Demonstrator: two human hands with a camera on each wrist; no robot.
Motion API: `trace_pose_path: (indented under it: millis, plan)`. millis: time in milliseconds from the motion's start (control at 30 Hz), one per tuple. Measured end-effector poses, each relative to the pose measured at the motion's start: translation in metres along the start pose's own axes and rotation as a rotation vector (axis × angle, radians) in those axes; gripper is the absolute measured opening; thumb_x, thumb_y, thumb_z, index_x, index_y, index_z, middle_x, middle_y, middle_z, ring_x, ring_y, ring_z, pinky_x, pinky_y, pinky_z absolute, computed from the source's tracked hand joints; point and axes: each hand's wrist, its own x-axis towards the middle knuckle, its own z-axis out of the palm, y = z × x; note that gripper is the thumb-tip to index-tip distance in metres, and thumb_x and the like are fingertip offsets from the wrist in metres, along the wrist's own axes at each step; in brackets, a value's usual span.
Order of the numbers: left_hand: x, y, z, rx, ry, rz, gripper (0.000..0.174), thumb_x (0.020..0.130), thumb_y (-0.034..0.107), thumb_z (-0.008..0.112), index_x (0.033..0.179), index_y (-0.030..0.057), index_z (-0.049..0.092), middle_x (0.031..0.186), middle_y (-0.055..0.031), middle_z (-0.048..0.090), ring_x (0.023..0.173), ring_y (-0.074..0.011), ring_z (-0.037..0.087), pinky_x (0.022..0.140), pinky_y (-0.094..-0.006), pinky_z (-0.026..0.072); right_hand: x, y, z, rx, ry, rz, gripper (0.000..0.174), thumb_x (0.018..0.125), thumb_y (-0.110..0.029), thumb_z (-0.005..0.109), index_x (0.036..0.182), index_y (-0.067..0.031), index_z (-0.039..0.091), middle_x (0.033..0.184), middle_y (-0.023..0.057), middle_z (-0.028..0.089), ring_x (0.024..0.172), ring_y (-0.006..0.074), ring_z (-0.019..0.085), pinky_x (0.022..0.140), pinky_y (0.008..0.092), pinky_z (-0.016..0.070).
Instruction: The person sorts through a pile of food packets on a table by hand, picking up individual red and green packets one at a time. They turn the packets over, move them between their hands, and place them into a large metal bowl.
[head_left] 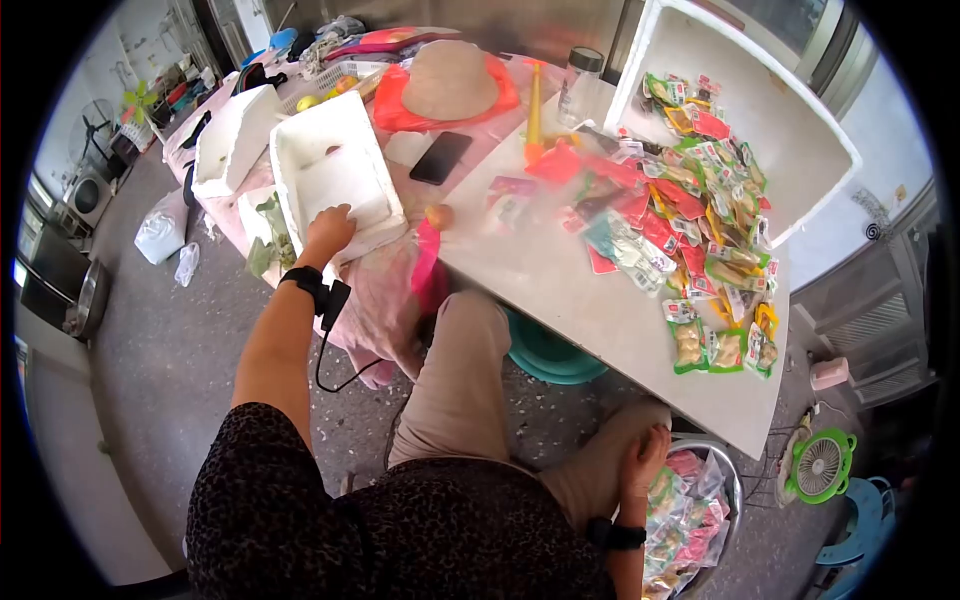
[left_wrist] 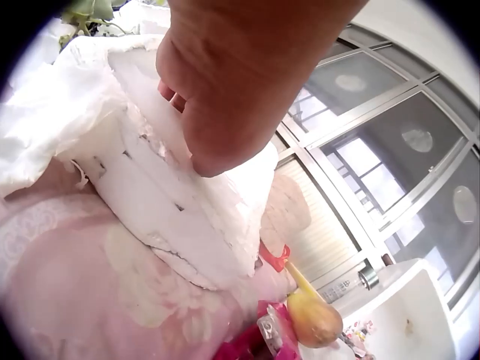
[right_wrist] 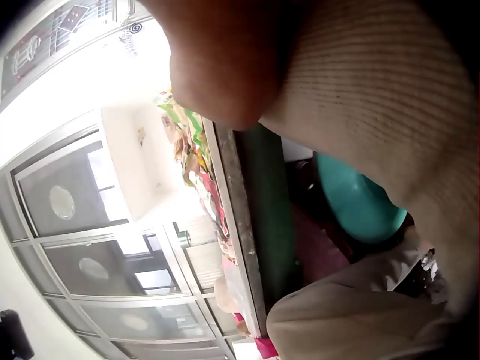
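Observation:
My left hand [head_left: 330, 230] is at the near rim of a white foam box [head_left: 318, 172], its fingers bent over the edge. The left wrist view has the hand [left_wrist: 225, 90] close above the box's chipped outer wall [left_wrist: 165, 199], fingertips partly hidden. A small reddish piece lies inside the box. My right hand [head_left: 647, 460] rests on my right knee, holding nothing visible; in the right wrist view only part of the hand [right_wrist: 221, 67] shows against the trouser leg. Right of the box sits a round fruit or onion [head_left: 439, 216] by a pink strip [head_left: 427, 258].
Many small food packets [head_left: 690, 215] spill from a large foam box [head_left: 790, 110] onto the table [head_left: 600, 310]. A phone [head_left: 440, 158], hat [head_left: 450, 80] and jar [head_left: 582, 75] stand farther back. A basin of packets [head_left: 735, 500] is beside my right leg; a teal basin [head_left: 550, 350] is under the table.

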Motion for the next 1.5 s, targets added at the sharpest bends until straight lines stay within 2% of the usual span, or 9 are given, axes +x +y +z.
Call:
trace_pose_path:
  millis: [167,367,567,667,833,933,1000,1300,1500]
  plan:
    - [0.003,0.006,-0.014,0.003,-0.02,0.009,0.023,0.073,0.023,0.047,0.086,0.0075,0.058,0.086,-0.0168,0.057,0.081,-0.0323,0.055,0.071,-0.0394,0.0436,0.003,-0.004,-0.002,0.008,-0.019,0.002,0.022,0.065,-0.004,0.053,0.086,0.0003,0.049,0.097,0.0181,0.049,0.097,0.0378,0.043,0.085,0.0452,0.0337]
    - [-0.003,0.003,-0.028,-0.164,-0.14,0.133,0.022,0.072,0.023,0.049,0.081,0.0036,0.057,0.078,-0.0165,0.058,0.075,-0.0308,0.055,0.068,-0.0369,0.0429,0.004,-0.005,-0.002,0.021,-0.013,0.005,0.02,0.065,-0.005,0.052,0.084,0.0004,0.049,0.096,0.0184,0.049,0.097,0.038,0.043,0.084,0.0454,0.0338]
    - [-0.016,0.013,-0.043,-0.414,0.005,0.14,0.023,0.074,0.021,0.049,0.081,-0.0001,0.056,0.074,-0.0163,0.058,0.071,-0.0292,0.055,0.065,-0.0342,0.0424,0.004,-0.003,-0.001,0.041,-0.026,0.007,0.021,0.065,-0.005,0.053,0.085,0.0004,0.049,0.097,0.0186,0.049,0.097,0.0373,0.043,0.085,0.0448,0.034]
    - [-0.036,0.049,-0.058,-0.878,-0.056,0.036,0.016,0.078,0.016,0.049,0.078,0.0014,0.054,0.062,-0.0027,0.05,0.059,-0.0094,0.046,0.054,-0.0233,0.0381,0.004,-0.005,-0.008,0.069,-0.038,0.055,0.022,0.066,-0.004,0.053,0.087,0.0006,0.049,0.098,0.0189,0.048,0.097,0.0365,0.044,0.085,0.044,0.0343]
    - [-0.103,0.141,-0.068,-1.321,-0.252,0.163,0.009,0.081,0.011,0.046,0.077,0.0039,0.049,0.063,0.0047,0.044,0.057,-0.0022,0.037,0.052,-0.0166,0.0307,0.033,-0.032,-0.024,0.204,0.035,0.047,0.021,0.07,-0.001,0.054,0.091,0.0007,0.05,0.094,0.0153,0.051,0.087,0.0274,0.051,0.077,0.0347,0.0411]
    - [-0.138,0.197,-0.041,-1.381,-0.309,0.272,0.006,0.081,0.008,0.047,0.077,0.0033,0.049,0.064,0.0047,0.043,0.058,-0.0023,0.038,0.052,-0.0169,0.032,0.062,-0.077,-0.031,0.666,-0.098,0.399,0.02,0.075,-0.002,0.054,0.094,0.0002,0.05,0.089,0.0084,0.053,0.077,0.014,0.052,0.065,0.0248,0.0436]
    - [-0.165,0.235,-0.04,-1.261,-0.325,0.331,0.006,0.081,0.008,0.049,0.078,0.0028,0.049,0.063,0.0036,0.044,0.057,-0.0023,0.039,0.049,-0.0179,0.0324,0.07,-0.084,-0.006,0.952,-0.172,0.403,0.021,0.079,-0.006,0.054,0.098,-0.0005,0.049,0.086,0.003,0.053,0.072,0.0052,0.049,0.057,0.0194,0.042]
    - [-0.218,0.302,-0.003,-1.453,-0.688,0.23,0.009,0.079,0.013,0.053,0.079,0.0052,0.05,0.067,0.0005,0.051,0.054,-0.0046,0.045,0.046,-0.0185,0.0375,0.099,-0.137,0.029,1.453,-0.363,0.807,0.018,0.084,-0.018,0.048,0.097,-0.0051,0.048,0.085,0.0012,0.053,0.076,0.0112,0.05,0.063,0.0277,0.0431]
    - [-0.213,0.301,-0.041,-1.187,-0.853,0.292,0.013,0.079,0.016,0.053,0.078,0.0047,0.049,0.069,-0.0013,0.05,0.055,-0.0062,0.045,0.044,-0.0201,0.0365,0.1,-0.131,0.023,1.589,-0.387,0.859,0.011,0.084,-0.018,0.047,0.084,-0.007,0.05,0.082,0.0015,0.052,0.076,0.012,0.05,0.064,0.0303,0.0425]
